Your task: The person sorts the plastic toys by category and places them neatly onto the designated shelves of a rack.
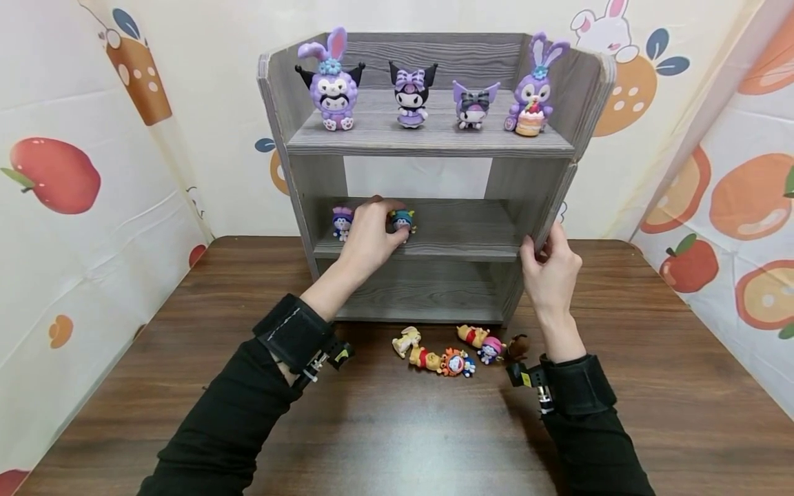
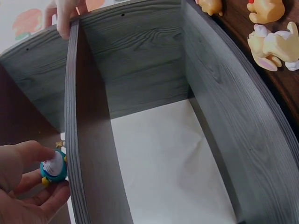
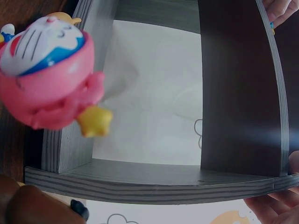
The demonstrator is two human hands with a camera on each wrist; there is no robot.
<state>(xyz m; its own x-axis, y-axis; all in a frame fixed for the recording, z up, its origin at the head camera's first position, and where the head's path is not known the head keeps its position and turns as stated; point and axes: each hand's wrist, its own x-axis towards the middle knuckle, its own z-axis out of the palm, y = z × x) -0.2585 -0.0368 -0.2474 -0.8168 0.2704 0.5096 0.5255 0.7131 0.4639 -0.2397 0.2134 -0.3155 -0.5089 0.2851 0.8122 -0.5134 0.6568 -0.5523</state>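
My left hand [image 1: 372, 231] reaches onto the middle shelf and pinches a small teal-hooded figurine [image 1: 403, 220] between thumb and fingers. In the left wrist view this figurine [image 2: 53, 166] is at the shelf's front edge, its white face showing. Just left of the hand stands a purple-hatted figurine [image 1: 342, 222] on the same shelf. My right hand [image 1: 551, 265] grips the right side panel [image 1: 538, 220] of the grey wooden display shelf, near the middle board's height. The right wrist view shows its fingers [image 3: 268, 207] against that panel's edge.
Several larger figurines, including a purple rabbit [image 1: 533, 96], stand on the top shelf [image 1: 434, 141]. Before the unit, on the brown table [image 1: 384, 427], lie several small figurines: a yellow bear [image 1: 424, 358], a pink-hooded one [image 1: 490, 350] and a brown one [image 1: 517, 348] by the right wrist.
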